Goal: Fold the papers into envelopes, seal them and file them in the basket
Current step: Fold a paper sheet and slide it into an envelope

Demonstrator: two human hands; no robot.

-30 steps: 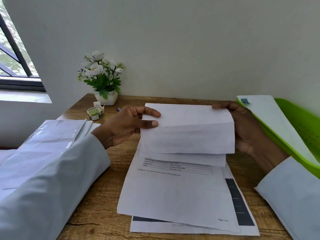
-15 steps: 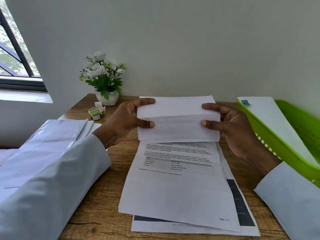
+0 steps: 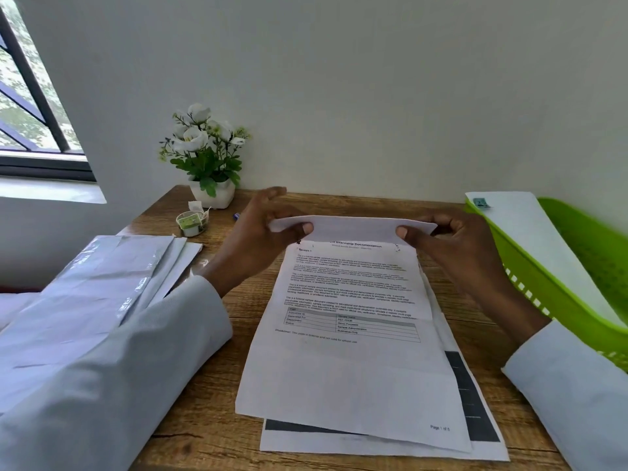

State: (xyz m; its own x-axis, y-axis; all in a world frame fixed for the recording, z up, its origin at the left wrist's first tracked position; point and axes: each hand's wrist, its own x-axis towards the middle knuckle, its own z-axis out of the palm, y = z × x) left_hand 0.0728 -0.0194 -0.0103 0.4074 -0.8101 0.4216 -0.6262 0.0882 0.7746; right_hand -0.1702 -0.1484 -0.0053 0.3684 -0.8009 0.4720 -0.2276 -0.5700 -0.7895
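The brown wooden desk (image 3: 210,402) carries everything here. On its right edge sits one bright green perforated plastic basket (image 3: 577,266) with one white envelope (image 3: 530,239) already lying slanted in it, a small teal sticker at its top corner. On the left lies a fanned pile of shiny silver-white envelopes (image 3: 102,283); at least three edges show, though an exact count is not possible. In the middle lies a stack of printed white sheets (image 3: 339,368): one text page on top, and at least one more with dark bars beneath it.

Above the far end of that stack, the folded white paper (image 3: 353,227) is held level between both hands, clear of the desk. A second ago it faced the camera as a tall, loosely folded bundle; half a second ago it was shorter; now it shows only as a thin flat strip, and the heading of the page below is uncovered. The folding looks finished, so the next step is probably slipping it into an envelope.

The left hand (image 3: 261,239) pinches the strip's left end, thumb on the near edge and fingers behind. The right hand (image 3: 455,243) pinches the right end the same way.

Behind stand one white-flowered plant in a white pot (image 3: 207,158) and one small roll of stickers or tape (image 3: 192,222).
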